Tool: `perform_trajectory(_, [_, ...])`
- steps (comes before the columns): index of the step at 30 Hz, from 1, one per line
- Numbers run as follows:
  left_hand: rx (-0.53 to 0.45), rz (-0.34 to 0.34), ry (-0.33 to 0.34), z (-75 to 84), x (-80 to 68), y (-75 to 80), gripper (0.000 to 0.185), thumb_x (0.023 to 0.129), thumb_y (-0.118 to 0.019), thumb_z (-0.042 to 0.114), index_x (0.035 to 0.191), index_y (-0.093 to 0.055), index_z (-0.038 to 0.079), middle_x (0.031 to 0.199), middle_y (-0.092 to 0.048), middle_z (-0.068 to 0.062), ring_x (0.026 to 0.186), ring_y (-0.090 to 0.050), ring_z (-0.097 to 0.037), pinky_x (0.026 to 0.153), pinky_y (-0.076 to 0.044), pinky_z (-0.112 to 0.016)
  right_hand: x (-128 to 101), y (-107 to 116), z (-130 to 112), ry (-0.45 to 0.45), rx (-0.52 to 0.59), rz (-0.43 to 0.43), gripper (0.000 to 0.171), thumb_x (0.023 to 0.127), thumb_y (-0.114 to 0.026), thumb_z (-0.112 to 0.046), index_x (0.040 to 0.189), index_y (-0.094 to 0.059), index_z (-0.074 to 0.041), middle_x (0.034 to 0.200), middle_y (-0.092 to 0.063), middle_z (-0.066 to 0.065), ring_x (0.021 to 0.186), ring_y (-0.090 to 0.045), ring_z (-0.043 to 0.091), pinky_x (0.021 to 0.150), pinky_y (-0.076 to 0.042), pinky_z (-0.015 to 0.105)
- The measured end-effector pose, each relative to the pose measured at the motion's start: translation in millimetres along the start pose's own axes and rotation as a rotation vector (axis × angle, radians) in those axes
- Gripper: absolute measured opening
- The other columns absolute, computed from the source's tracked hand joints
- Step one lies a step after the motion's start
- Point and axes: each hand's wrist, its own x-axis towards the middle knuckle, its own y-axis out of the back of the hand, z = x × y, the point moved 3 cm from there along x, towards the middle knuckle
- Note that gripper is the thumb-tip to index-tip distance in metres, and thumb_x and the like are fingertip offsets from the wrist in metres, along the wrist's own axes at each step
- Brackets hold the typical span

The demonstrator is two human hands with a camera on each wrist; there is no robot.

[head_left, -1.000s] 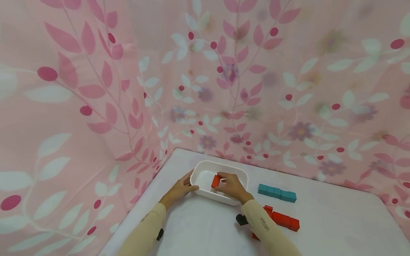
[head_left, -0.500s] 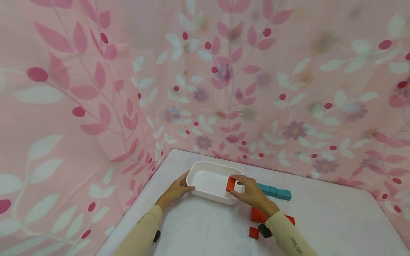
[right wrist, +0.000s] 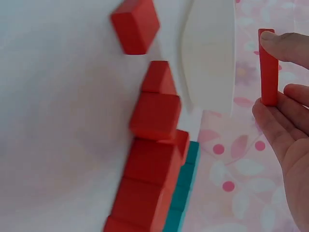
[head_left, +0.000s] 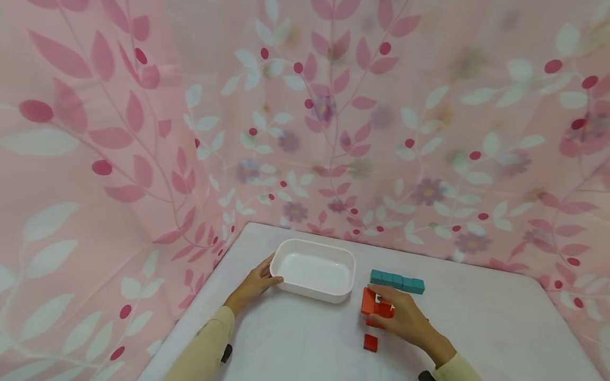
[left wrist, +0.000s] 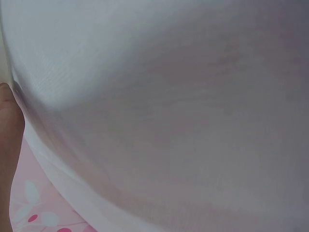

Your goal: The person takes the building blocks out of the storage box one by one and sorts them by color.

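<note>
My left hand (head_left: 254, 283) holds the left end of a white rectangular tub (head_left: 305, 290), thumb at its near rim and fingers along the outer side. In the left wrist view only an edge of that hand (left wrist: 8, 150) shows, beside white cloth. My right hand (head_left: 407, 317) pinches a flat red block (head_left: 368, 301) between thumb and fingertips, right of the tub. From the right wrist, the pinched block (right wrist: 269, 72) appears edge-on, raised over a row of red blocks (right wrist: 149, 162). My hand partly hides that row in the head view.
A row of teal blocks (head_left: 397, 281) lies behind my right hand. One separate red block (head_left: 370, 343) sits nearer the front. White cloth (head_left: 295, 344) covers the table, and a pink floral curtain (head_left: 333, 132) stands along its back and left edges.
My right hand has carried the red block rightward and nearer, from inside the tub to outside its right end. The left hand keeps its hold on the tub. The head view has shifted slightly.
</note>
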Motion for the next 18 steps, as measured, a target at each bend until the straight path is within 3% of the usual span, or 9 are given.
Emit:
perform_trajectory(8, [0.004, 0.004, 0.009, -0.1, -0.9, 0.6, 0.086, 0.088, -0.074, 0.014, 0.157, -0.022, 0.019, 0.156, -0.031, -0.012, 0.139, -0.036, -0.026, 0.106, -0.038, -0.036, -37.5, -1.0, 17.7, 0.005, -0.046, -0.015, 0.066, 0.073, -0.087, -0.029, 0.132, -0.063, -0.012, 0.126, -0.064, -0.003, 0.112, -0.062, 0.020, 0.085, -0.056, 0.036])
perform_trajectory(18, [0.006, 0.021, 0.035, -3.1, 2.7, 0.5, 0.087, 0.084, -0.078, 0.020, 0.155, -0.028, 0.027, 0.155, -0.035, -0.004, 0.138, -0.037, -0.022, 0.109, -0.035, -0.040, -63.2, -1.4, 27.9, -0.009, -0.092, -0.017, 0.064, 0.073, -0.087, -0.029, 0.130, -0.064, -0.010, 0.121, -0.067, -0.003, 0.107, -0.064, 0.019, 0.081, -0.057, 0.037])
